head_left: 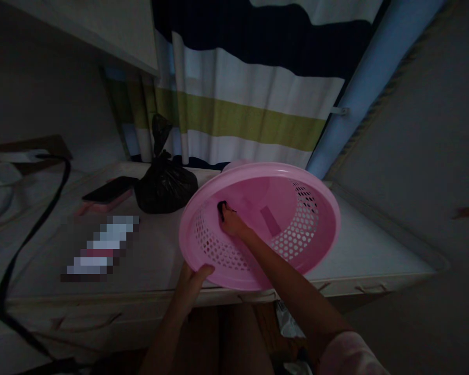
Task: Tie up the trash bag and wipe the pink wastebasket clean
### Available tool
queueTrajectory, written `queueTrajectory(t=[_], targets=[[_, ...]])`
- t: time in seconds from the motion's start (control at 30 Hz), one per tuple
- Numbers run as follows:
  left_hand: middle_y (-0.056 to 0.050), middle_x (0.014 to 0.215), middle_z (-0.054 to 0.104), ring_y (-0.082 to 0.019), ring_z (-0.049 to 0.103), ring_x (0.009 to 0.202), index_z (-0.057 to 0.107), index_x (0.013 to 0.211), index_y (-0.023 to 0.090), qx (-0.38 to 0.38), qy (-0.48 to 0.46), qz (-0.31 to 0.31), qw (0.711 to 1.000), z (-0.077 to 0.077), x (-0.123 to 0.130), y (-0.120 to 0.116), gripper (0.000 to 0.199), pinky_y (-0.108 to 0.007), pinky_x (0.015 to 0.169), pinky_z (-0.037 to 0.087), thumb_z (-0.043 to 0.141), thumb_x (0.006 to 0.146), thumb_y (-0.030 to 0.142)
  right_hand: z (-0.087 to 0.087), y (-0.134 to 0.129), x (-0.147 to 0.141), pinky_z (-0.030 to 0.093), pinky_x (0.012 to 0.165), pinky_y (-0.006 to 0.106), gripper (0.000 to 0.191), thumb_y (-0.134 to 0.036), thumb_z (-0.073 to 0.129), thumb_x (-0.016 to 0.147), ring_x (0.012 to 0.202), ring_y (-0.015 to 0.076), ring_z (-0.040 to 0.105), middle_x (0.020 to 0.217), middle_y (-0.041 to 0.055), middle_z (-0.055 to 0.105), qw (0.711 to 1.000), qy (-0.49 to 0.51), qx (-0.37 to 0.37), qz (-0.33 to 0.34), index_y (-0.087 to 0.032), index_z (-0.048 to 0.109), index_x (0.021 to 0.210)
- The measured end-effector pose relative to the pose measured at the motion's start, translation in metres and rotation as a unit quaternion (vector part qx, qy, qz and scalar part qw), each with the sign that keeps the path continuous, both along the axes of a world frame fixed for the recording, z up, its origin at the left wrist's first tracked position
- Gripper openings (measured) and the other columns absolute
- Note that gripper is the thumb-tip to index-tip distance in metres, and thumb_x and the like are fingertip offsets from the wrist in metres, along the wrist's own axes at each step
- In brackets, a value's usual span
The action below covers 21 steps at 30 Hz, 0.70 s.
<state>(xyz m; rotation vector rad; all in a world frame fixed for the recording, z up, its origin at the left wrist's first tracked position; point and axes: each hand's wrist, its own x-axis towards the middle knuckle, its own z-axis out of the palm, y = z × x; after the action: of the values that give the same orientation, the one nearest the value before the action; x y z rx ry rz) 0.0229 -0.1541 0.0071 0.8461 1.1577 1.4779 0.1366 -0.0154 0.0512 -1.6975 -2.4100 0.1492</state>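
A pink plastic basket [328, 216] with holes in its wall lies tipped on the white desk, its opening turned towards me. At its lower left rim, my left hand [195, 278] grips the edge with the thumb over the top. My right hand [233, 221] reaches inside the basket, fingers closed on a small black item [221, 209] near the inner left wall. Its exact kind is too dark to make out. A darker pink rectangular patch [271, 221] shows on the basket's inside.
Left of the basket stands a knotted black plastic bag [166, 185]. A dark phone [111, 190] and a blurred-out flat item [101, 250] lie farther left. A black cable [35, 224] runs down the left side. Behind hangs a striped curtain [250, 120]; drawers [371, 287] line the desk's front.
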Motion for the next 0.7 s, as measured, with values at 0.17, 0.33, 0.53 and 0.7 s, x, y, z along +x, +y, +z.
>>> queueTrajectory(t=[0.17, 0.33, 0.53, 0.7], targets=[[-0.01, 0.108, 0.063, -0.024, 0.056, 0.104, 0.058, 0.104, 0.015, -0.006, 0.003, 0.014, 1.0, 0.003, 0.002, -0.002, 0.05, -0.039, 0.094, 0.038, 0.063, 0.055, 0.024, 0.0, -0.009, -0.022, 0.027, 0.106, 0.028, 0.057, -0.011, 0.027, 0.083, 0.13, 0.0142, 0.028, 0.144, 0.0135, 0.023, 0.982, 0.169, 0.037, 0.073, -0.002, 0.014, 0.138], [-0.006, 0.104, 0.064, -0.023, 0.055, 0.104, 0.06, 0.099, 0.017, 0.021, 0.035, 0.039, 0.998, 0.004, 0.003, -0.004, 0.043, -0.036, 0.096, 0.037, 0.062, 0.057, 0.024, -0.004, -0.019, -0.025, 0.023, 0.108, 0.031, 0.056, -0.01, 0.027, 0.084, 0.133, 0.0133, 0.021, 0.146, 0.0117, 0.019, 0.97, 0.209, 0.029, 0.121, -0.003, 0.016, 0.138], [-0.007, 0.109, 0.061, -0.023, 0.053, 0.106, 0.053, 0.104, 0.018, 0.021, 0.054, 0.096, 0.994, 0.002, 0.001, -0.007, 0.045, -0.035, 0.096, 0.037, 0.063, 0.06, 0.026, -0.007, -0.033, -0.01, 0.032, 0.103, 0.03, 0.058, -0.005, 0.037, 0.08, 0.13, 0.0222, 0.029, 0.14, 0.0256, 0.025, 0.991, 0.024, -0.002, 0.131, 0.004, 0.022, 0.135], [-0.006, 0.109, 0.06, -0.023, 0.053, 0.107, 0.054, 0.104, 0.019, 0.014, 0.097, 0.109, 0.989, 0.001, -0.002, -0.01, 0.044, -0.034, 0.095, 0.037, 0.063, 0.061, 0.027, -0.005, -0.027, 0.017, 0.029, 0.104, 0.037, 0.045, -0.006, 0.031, 0.084, 0.128, 0.0243, 0.033, 0.135, 0.0259, 0.036, 0.995, -0.094, 0.013, 0.024, 0.003, 0.038, 0.128]])
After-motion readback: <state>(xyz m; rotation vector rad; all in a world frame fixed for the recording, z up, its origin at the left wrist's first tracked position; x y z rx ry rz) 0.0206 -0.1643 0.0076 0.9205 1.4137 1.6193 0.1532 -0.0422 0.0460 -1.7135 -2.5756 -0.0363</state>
